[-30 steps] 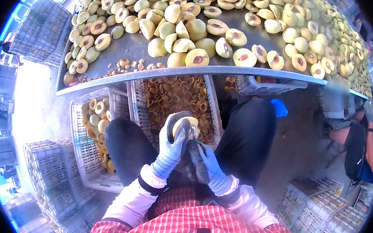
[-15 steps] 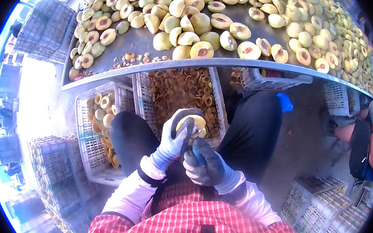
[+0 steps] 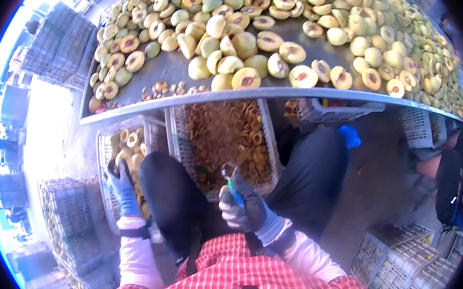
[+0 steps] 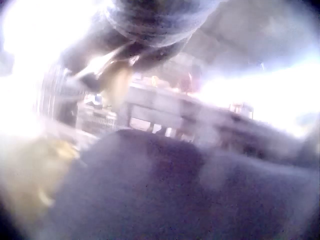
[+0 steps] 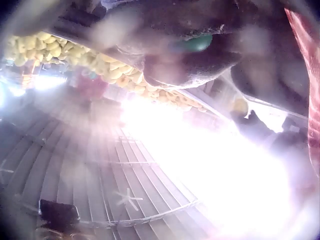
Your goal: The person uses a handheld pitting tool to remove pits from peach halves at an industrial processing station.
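My gloved left hand (image 3: 121, 183) reaches over the left crate (image 3: 103, 169), its dark fingertips among the pale peach halves (image 3: 134, 138) there. In the left wrist view a blurred yellowish piece (image 4: 118, 85) shows just below the dark fingers; whether they still pinch it I cannot tell. In front of my body, my gloved right hand (image 3: 246, 204) grips a pitting tool (image 3: 230, 170) with a metal loop at its tip and a blue-green handle. The loop points up and away from me, with no fruit on it. Part of the green handle (image 5: 196, 43) shows between the right fingers.
A metal table (image 3: 164, 66) heaped with halved peaches stands ahead, its raised rim (image 3: 279, 91) facing me. Between my knees is a crate of brownish scraps (image 3: 224, 138). Stacked crates (image 3: 70, 219) stand at left and more crates (image 3: 391, 257) at right, where another person (image 3: 451, 183) sits.
My left hand has left the right hand and moved left to the crate, taking the peach half away from the tool. The right hand stays near my lap with the tool.
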Tool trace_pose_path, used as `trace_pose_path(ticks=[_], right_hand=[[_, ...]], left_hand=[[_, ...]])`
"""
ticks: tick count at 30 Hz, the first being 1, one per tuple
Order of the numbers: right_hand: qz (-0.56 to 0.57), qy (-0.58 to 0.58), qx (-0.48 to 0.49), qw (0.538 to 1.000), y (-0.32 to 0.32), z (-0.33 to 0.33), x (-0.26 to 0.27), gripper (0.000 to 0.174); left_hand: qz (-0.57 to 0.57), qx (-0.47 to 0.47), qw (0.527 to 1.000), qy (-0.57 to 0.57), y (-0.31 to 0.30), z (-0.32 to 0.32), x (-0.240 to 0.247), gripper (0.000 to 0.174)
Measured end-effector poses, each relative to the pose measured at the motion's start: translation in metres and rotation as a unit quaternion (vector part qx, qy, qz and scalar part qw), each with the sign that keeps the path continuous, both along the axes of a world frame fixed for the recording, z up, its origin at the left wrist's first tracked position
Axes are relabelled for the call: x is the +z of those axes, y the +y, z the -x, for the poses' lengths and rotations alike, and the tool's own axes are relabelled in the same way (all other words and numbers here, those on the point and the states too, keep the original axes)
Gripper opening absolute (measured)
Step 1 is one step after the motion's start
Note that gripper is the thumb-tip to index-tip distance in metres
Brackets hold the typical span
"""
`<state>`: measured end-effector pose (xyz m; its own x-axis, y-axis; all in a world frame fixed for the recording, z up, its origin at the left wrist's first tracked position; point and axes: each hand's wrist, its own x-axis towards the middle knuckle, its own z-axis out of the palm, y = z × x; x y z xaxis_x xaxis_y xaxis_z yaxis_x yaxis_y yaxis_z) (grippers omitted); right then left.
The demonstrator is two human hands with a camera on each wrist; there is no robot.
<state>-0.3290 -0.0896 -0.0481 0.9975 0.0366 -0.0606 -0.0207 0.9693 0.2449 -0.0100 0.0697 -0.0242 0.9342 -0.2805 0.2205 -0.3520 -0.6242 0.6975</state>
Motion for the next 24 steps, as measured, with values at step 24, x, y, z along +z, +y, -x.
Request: trace_pose_path(ticks=[24], right_hand=[[0.226,0.313,-0.051,0.921,-0.026,0.003,0.007,0.045]], left_hand=[[-0.303,-0.271,0.898,-0.169,-0.318,0.064,0.025,0.063]])
